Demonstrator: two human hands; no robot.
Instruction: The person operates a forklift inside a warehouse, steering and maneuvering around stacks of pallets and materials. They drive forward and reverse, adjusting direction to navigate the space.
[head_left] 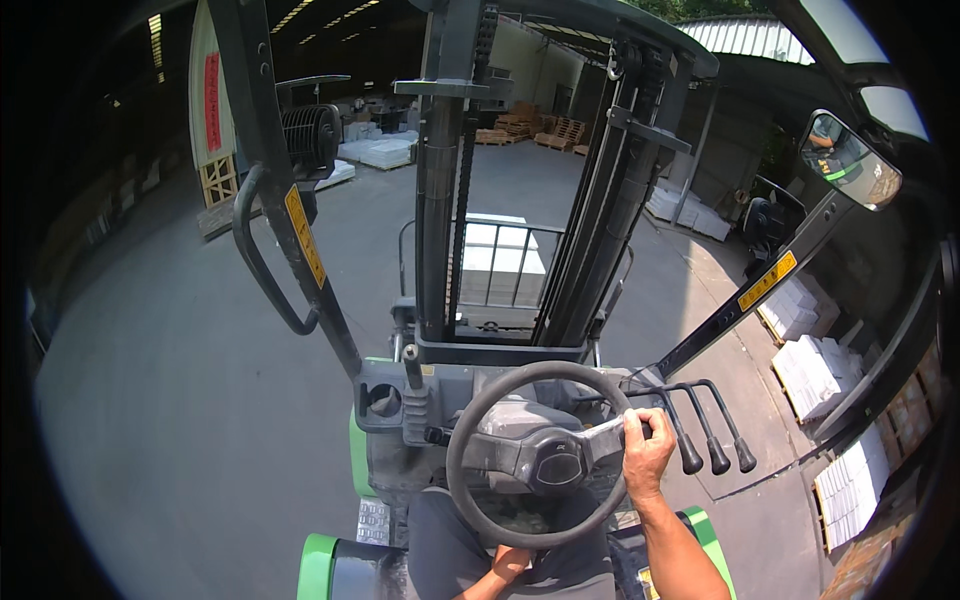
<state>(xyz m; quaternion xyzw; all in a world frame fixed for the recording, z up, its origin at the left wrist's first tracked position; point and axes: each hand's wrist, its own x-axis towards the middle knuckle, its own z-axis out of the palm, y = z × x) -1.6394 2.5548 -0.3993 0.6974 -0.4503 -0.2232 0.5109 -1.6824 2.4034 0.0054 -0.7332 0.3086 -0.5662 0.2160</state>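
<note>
My right hand (648, 455) is closed on the right side of the black steering wheel (478, 405). My left hand (512, 562) rests on my lap below the wheel; its fingers are mostly hidden by the rim and between my legs. Three black-knobbed control levers (718, 455) rise just right of my right hand. Left of the wheel a lever with a ribbed rubber boot (415, 405) stands on the dashboard. Ahead, between the mast rails (438, 200) of the forklift, a white-topped block-shaped load (500, 265) shows behind the load guard bars.
Pallets with white stacks (815, 375) line the right side. Farther off are wrapped white stacks (380, 150) and wooden pallets (520, 122). A pillar with a red banner (212, 100) stands at left. A mirror (850, 160) hangs at upper right. Grey concrete floor (200, 350) spreads left.
</note>
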